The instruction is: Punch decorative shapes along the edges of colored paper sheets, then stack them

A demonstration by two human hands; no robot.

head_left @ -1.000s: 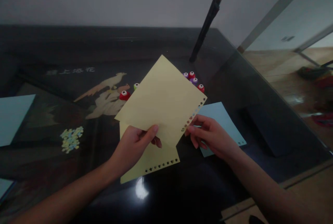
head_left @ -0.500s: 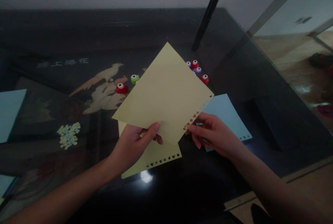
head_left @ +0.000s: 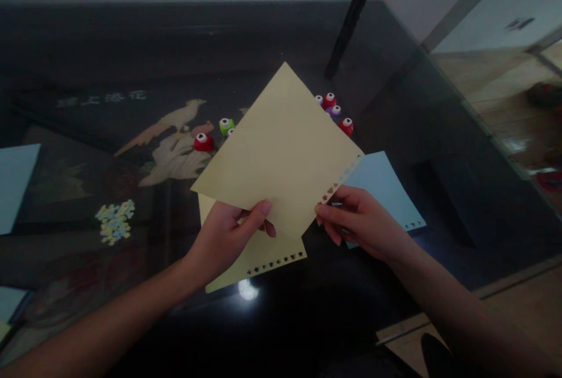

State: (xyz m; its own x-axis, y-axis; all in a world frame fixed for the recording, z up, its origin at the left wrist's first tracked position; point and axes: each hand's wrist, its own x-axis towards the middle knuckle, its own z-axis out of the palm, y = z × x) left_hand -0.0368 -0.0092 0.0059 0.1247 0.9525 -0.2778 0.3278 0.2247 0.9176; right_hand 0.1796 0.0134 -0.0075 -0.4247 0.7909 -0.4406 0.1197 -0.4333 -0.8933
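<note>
Both hands hold a pale yellow paper sheet [head_left: 281,150] tilted above the dark glass table [head_left: 132,50]. My left hand [head_left: 228,237] pinches its lower edge with the thumb on top. My right hand [head_left: 360,223] pinches the right edge, which carries a row of small punched shapes. A second yellow sheet [head_left: 259,255] with a punched lower edge lies flat on the table under the first. A light blue sheet [head_left: 386,191] lies behind my right hand.
Small craft punches stand behind the paper: a red one [head_left: 203,142], a green one [head_left: 226,126], and a red and purple cluster [head_left: 333,110]. Punched paper bits [head_left: 115,221] lie at left. Blue sheets [head_left: 15,185] sit at the left edge. A black stand leg [head_left: 353,15] rises at the back.
The held yellow sheet has turned slightly and risen in the picture as the camera tilted down. Both hands keep their grip in the same places.
</note>
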